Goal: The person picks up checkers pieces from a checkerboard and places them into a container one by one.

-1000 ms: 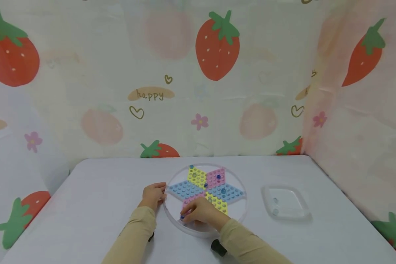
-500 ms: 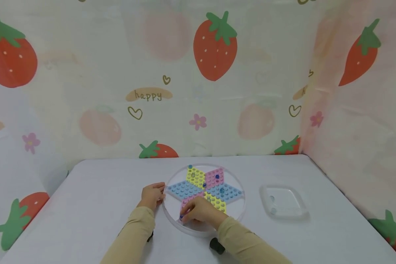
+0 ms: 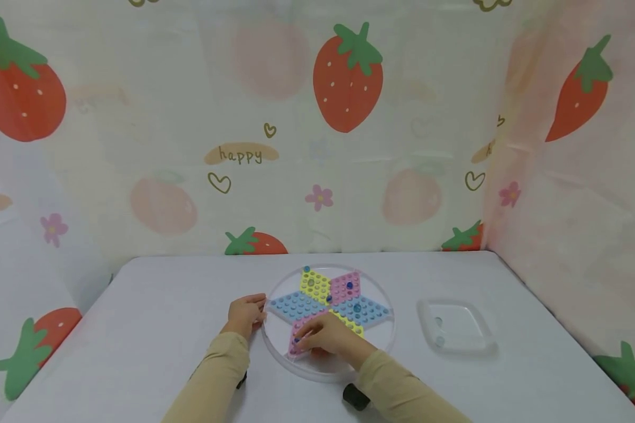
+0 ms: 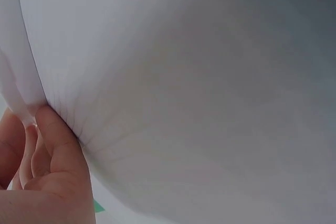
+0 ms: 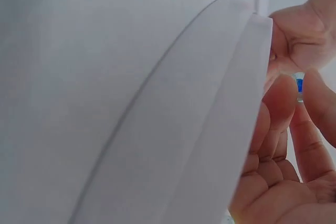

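A round, clear-rimmed Chinese checkers board (image 3: 377, 343) lies on the table, its six-pointed star in yellow, pink and blue. My left hand (image 3: 243, 315) holds its left rim, fingers on top of the edge and thumb lower down; the left wrist view shows the thumb (image 4: 55, 135) close against the edge. Over the near pink point my right hand (image 3: 330, 338) pinches a blue marble (image 3: 297, 340) between thumb and fingertips. That marble shows between the fingertips in the right wrist view. The hand hides part of the pink and yellow points.
More marbles sit on the far points, among them a dark blue marble (image 3: 350, 285) and a teal marble (image 3: 357, 308). A clear square tray (image 3: 484, 346) with two clear marbles stands to the right. A black cylindrical object (image 3: 356, 397) shows beside my right sleeve.
My right hand has shifted the blue marble slightly up the near pink point, away from its tip. The left hand stays at the rim. The head view has shifted a little.
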A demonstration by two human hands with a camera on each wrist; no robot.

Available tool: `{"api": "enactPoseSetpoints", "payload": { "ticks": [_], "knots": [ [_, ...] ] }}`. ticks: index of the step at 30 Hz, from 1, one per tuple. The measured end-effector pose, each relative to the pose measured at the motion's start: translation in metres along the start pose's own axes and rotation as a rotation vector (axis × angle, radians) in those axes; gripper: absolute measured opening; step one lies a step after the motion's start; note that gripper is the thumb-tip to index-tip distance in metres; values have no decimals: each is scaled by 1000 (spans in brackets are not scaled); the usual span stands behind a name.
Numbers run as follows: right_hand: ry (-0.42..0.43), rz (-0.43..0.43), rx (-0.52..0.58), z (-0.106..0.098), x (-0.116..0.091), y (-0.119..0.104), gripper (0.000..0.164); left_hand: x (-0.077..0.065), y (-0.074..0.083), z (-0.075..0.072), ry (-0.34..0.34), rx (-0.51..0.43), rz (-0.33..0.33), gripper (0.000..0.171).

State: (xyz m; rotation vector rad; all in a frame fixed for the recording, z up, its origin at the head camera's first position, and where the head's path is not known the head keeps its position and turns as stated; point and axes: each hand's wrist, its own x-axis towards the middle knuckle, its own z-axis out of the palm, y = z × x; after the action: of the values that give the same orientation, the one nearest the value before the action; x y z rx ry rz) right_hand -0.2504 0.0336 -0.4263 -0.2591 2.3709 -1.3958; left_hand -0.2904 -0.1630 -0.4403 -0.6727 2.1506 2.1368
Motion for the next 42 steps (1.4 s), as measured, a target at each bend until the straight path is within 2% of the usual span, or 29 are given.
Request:
{"api": "enactPoseSetpoints", "payload": {
  "ticks": [6, 13, 17, 22, 26, 35, 42],
  "knots": [
    [-32, -43, 78, -9, -4, 1, 13, -2, 0, 1, 0, 4, -1, 50],
    [-32, -48, 170, -21, -8, 0, 19, -1, 0, 1, -7, -10, 13, 50],
    [-44, -57, 206, -30, -11, -3, 18, -1, 0, 0, -13, -10, 14, 50],
    [-7, -47, 210, -37, -13, -5, 22, 1, -1, -1, -17, -1, 14, 50],
    [-11, -55, 219, -42, -13, -6, 23, -2, 0, 0, -11, 4, 12, 49],
    [-2, -57, 234, -55, -18, -4, 25, 4, -2, 0, -10, 16, -1, 50],
    [18, -58, 260, -65, -23, -2, 30, 1, 0, 0, -15, 11, 2, 50]
  ]
}}
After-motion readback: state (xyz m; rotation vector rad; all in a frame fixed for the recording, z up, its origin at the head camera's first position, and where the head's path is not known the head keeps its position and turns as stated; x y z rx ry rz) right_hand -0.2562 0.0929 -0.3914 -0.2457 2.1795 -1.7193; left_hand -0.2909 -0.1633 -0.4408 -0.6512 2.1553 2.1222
